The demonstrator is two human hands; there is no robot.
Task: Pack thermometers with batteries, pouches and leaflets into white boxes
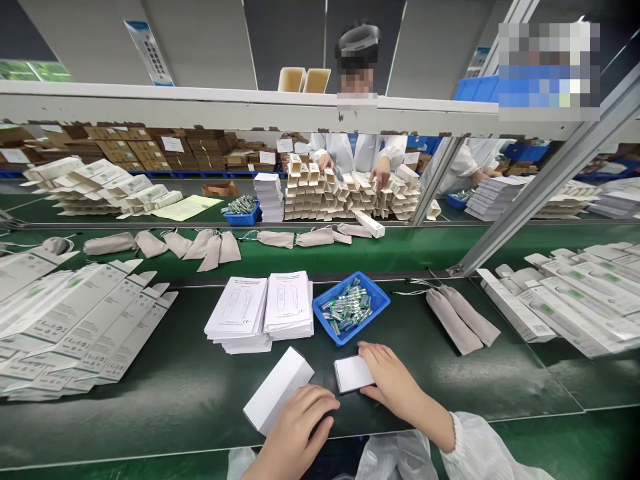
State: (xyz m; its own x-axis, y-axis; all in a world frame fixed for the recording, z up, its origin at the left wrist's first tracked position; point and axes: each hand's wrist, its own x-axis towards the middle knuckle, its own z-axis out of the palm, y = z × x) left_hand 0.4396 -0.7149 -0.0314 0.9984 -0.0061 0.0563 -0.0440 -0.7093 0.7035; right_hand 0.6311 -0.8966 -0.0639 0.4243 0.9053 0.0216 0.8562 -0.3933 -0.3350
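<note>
On the dark green work surface, a white carton (279, 390) lies at a slant. My left hand (303, 423) is at its lower right edge, fingers stretched out to the right and thumb apart; whether it touches the carton is hard to tell. My right hand (393, 380) grips the right end of a small flat white rectangular piece with a dark edge (351, 373), fingers over the far side and thumb at the near side. Behind my hands are two stacks of printed manuals (289, 301) and a blue tray (379, 317) with many green-and-silver batteries (350, 307).
Flattened white cartons (90, 327) pile up at left, with more cartons (580, 287) at right. Grey drawstring pouches (457, 317) lie right of the tray; others (203, 247) line the green ledge. A metal post (545, 173) slants at right. Across the bench, a co-worker (356, 157) handles open cartons.
</note>
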